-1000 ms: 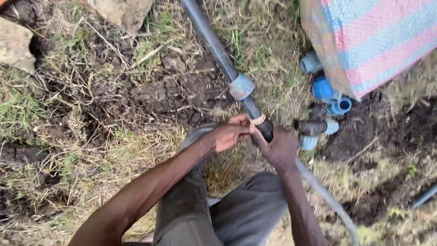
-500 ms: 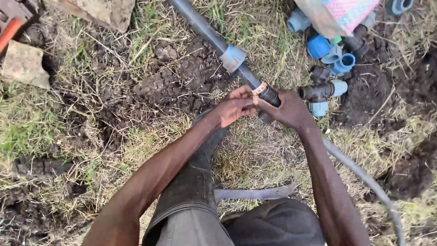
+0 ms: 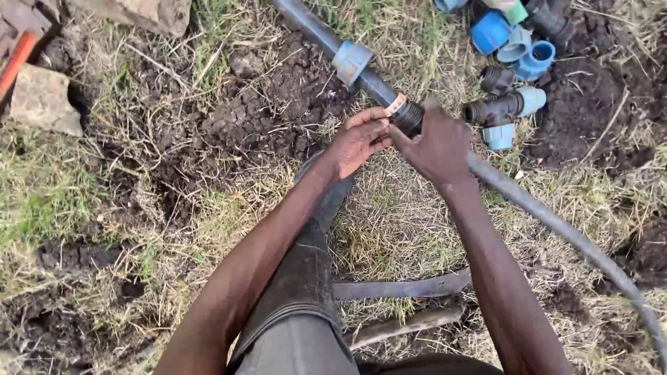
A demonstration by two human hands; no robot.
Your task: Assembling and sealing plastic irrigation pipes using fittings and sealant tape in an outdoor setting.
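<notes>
A long dark pipe (image 3: 316,31) runs diagonally across the ground from top centre to lower right. A blue ring nut (image 3: 351,61) sits loose on it above my hands. My left hand (image 3: 358,142) pinches the pipe beside a black threaded coupling (image 3: 408,117) with a pale band next to it. My right hand (image 3: 438,146) grips the pipe and coupling from the right side. The joint under my fingers is partly hidden.
Blue and black pipe fittings (image 3: 511,48) lie in a heap at top right, with a black tee fitting (image 3: 500,107) nearest my right hand. My rubber boot (image 3: 306,271) stands below. A flat blade (image 3: 403,286) lies on the grass. Stones (image 3: 42,97) sit at left.
The view has shifted down and left, so the fittings heap and pipe sit higher. My hands stay on the coupling, with my right hand now covering more of it.
</notes>
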